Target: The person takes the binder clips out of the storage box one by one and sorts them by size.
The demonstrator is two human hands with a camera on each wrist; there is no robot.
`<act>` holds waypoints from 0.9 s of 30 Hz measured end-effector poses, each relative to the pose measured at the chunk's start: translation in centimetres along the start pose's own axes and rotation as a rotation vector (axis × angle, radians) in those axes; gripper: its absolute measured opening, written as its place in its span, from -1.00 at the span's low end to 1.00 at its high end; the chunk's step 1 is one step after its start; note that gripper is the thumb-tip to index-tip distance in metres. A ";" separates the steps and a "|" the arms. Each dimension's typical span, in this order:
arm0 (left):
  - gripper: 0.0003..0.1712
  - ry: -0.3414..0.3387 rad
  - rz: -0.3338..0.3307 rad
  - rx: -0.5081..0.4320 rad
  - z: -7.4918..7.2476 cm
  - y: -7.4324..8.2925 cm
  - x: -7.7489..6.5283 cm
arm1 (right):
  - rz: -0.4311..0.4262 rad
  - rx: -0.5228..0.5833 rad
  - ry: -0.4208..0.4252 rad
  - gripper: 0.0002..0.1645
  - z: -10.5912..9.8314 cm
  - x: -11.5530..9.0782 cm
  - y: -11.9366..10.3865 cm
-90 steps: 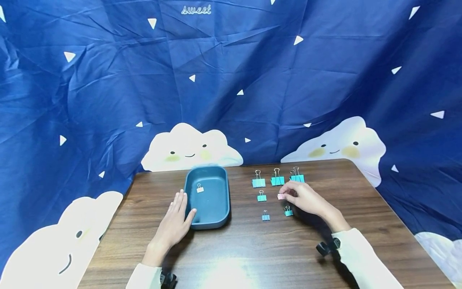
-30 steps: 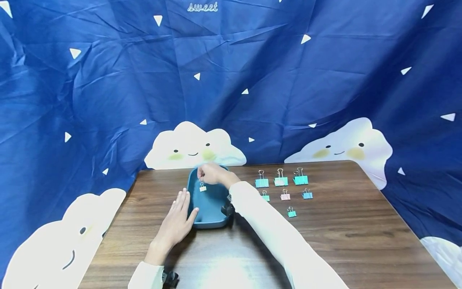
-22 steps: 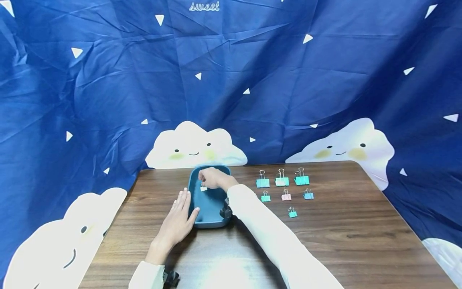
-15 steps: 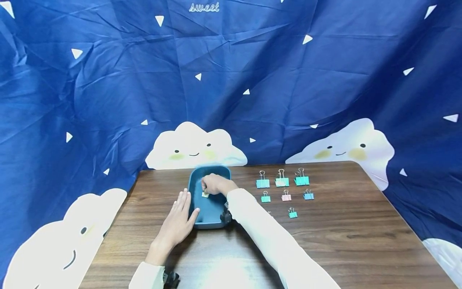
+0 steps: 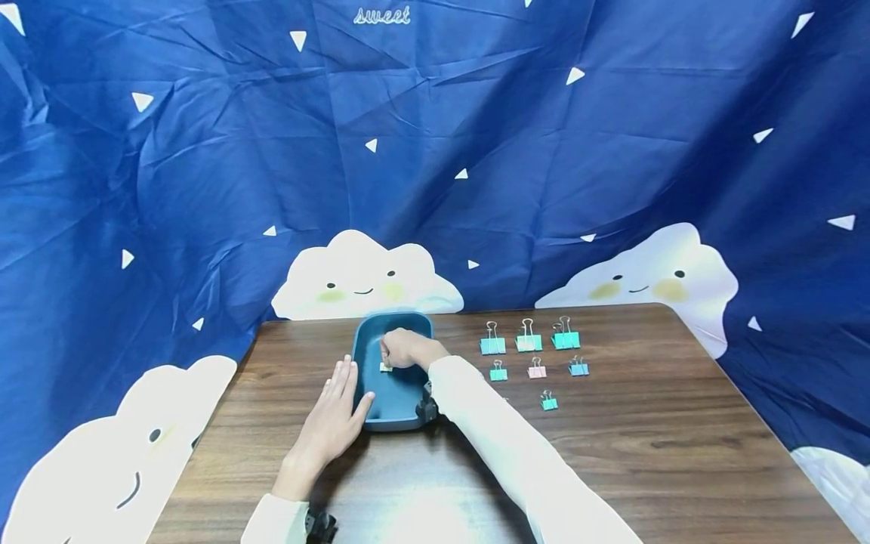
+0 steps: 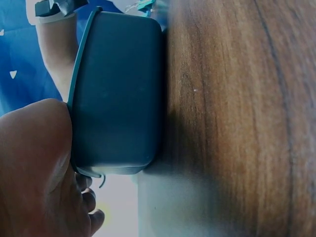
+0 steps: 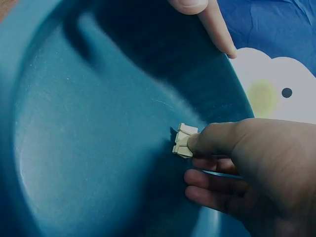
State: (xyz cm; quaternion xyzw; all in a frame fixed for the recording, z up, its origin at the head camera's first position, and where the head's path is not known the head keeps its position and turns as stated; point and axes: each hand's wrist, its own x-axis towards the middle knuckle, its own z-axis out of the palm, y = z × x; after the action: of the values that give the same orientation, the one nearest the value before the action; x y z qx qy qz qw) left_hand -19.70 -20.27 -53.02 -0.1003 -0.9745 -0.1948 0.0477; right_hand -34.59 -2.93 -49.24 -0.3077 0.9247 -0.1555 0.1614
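A deep blue oblong bin point(image 5: 397, 425) stands on the wooden table. Inside it, my right hand point(image 5: 406, 349) pinches a small pale yellow binder clip point(image 7: 184, 140) between thumb and fingers, low over the bin floor; the clip's wire handles are hidden by the fingers. My left hand point(image 5: 331, 419) rests on the bin's left rim with straight fingers, thumb over the near left part of the edge. In the left wrist view, the bin's outer wall point(image 6: 116, 91) stands beside the palm.
Right of the bin, binder clips stand in rows: three larger teal ones point(image 5: 529, 342) at the back, then a green point(image 5: 499, 374), a pink point(image 5: 537, 372) and a blue one point(image 5: 579, 369). A small teal clip point(image 5: 549, 403) stands nearer. My right sleeve point(image 5: 516, 446) crosses the table.
My right hand has left the pink clip, reached left into the bin and taken hold of the yellow clip, shifting it slightly nearer. The left hand stays on the rim.
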 end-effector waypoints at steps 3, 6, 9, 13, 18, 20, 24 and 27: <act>-0.13 -0.008 0.000 -0.001 0.1 0.0 -0.1 | -0.002 0.018 -0.009 -0.70 0.1 -0.1 0.1; -0.12 -0.006 0.006 -0.006 0.1 -0.1 -0.1 | -0.005 0.026 -0.013 -0.69 0.1 -0.2 0.1; -0.12 -0.001 0.012 -0.005 0.1 -0.2 0.0 | -0.003 0.032 -0.003 -0.72 0.0 -0.3 0.1; -0.11 -0.011 0.004 -0.012 0.1 -0.2 0.1 | -0.002 0.064 0.020 -0.79 -0.2 -0.4 0.2; -0.12 -0.021 -0.009 -0.023 0.1 -0.2 0.0 | -0.014 0.082 0.031 -0.85 -0.4 -0.5 0.4; -0.12 -0.019 -0.009 -0.020 0.1 -0.1 0.0 | -0.017 0.076 0.032 -0.89 -0.6 -0.5 0.6; -0.12 -0.017 -0.006 -0.020 0.1 -0.1 0.0 | -0.025 0.078 0.045 -0.96 -1.0 -0.6 0.8; -0.12 -0.026 -0.006 -0.019 0.1 -0.2 0.0 | -0.039 0.086 0.061 -0.93 -1.3 -0.9 1.0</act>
State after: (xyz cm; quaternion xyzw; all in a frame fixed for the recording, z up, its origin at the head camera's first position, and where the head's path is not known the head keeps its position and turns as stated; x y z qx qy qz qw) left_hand -19.78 -20.38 -53.15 -0.1005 -0.9735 -0.2029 0.0336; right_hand -34.96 -1.41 -48.26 -0.3137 0.9155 -0.2076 0.1429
